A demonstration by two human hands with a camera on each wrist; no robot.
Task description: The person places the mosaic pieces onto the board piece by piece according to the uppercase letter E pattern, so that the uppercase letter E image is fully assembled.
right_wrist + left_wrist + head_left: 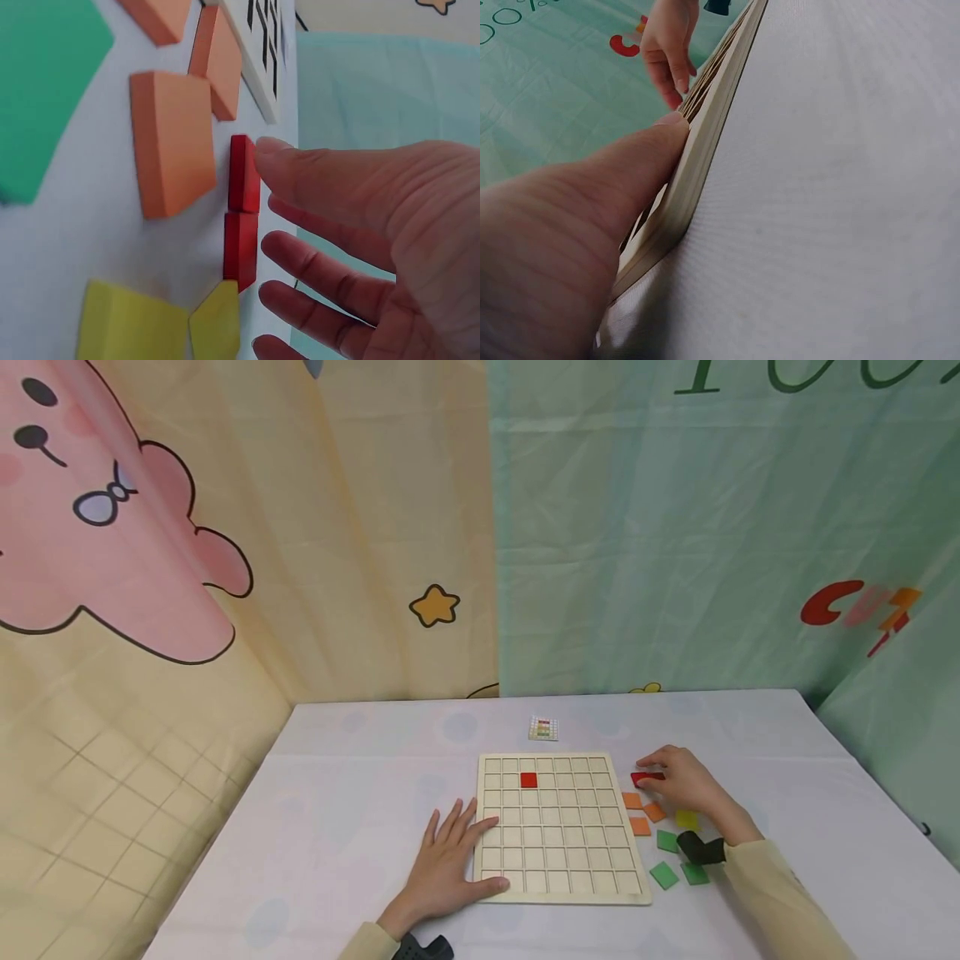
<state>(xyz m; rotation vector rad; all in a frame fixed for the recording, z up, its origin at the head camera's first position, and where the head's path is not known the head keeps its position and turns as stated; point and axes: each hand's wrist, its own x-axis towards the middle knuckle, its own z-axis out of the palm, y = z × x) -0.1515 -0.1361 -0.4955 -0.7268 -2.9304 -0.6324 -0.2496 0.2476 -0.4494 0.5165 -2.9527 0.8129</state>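
Observation:
A wooden grid board (566, 900) lies flat, with one red tile (528, 780) in a cell near its upper left. My left hand (442, 872) rests spread on the board's left side; in the left wrist view its thumb (641, 161) lies on the edge. Right of the board, my right hand (693, 789) is over two red tiles that stand end to end. In the right wrist view the thumb tip of the right hand (360, 217) is at the nearer red tile (244, 176), whether touching is unclear; the other red tile (241, 247) adjoins it, fingers apart.
Orange tiles (641, 827), green tiles (663, 875) and yellow tiles (686, 820) lie right of the board, below the right hand. A small card with a coloured grid (543, 728) lies behind the board. Curtains hang beyond the table (337, 777).

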